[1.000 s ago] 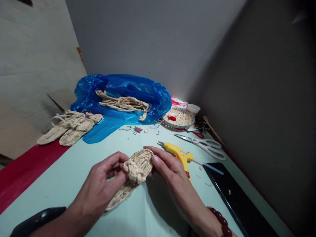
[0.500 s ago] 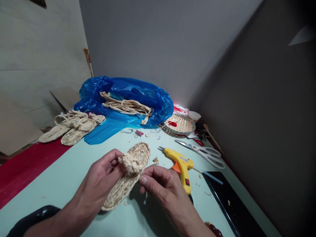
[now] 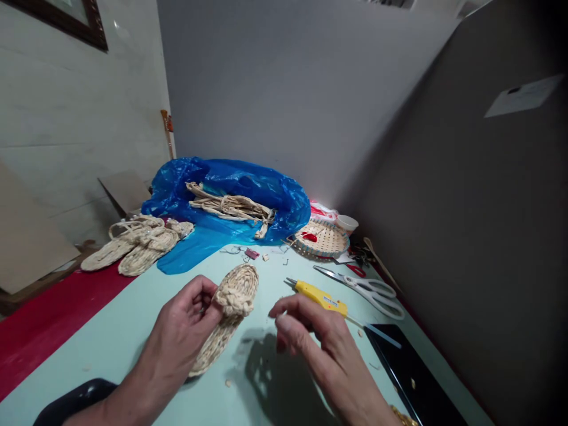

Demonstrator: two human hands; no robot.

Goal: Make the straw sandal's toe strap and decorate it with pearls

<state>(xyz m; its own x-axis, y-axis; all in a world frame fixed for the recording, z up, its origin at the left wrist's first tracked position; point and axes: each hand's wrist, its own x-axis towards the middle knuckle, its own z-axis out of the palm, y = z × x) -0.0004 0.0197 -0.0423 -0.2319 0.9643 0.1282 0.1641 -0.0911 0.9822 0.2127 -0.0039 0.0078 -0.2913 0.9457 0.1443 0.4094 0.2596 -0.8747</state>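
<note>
Yellow plastic glue gun (image 3: pixel 320 299) as landmark: woven straw sandal (image 3: pixel 228 316) lies left, white-handled metal scissors (image 3: pixel 368 285) right, round woven bamboo tray (image 3: pixel 322 238) behind.

Woven straw sandal (image 3: pixel 231 316) (knotted strap), flat

right hand (image 3: pixel 310 331) lifted off the woven sandal (image 3: pixel 228 316), fingers now pinched just beside it, above the table

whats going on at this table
A person is working on a woven straw sandal that lies on the pale green table. Their left hand grips it at its braided strap, while the right hand hovers beside it, fingers pinched, apart from the sandal. A yellow glue gun and scissors lie just beyond the right hand. Further back sit a finished pair of sandals and a blue bag with straw.
</note>
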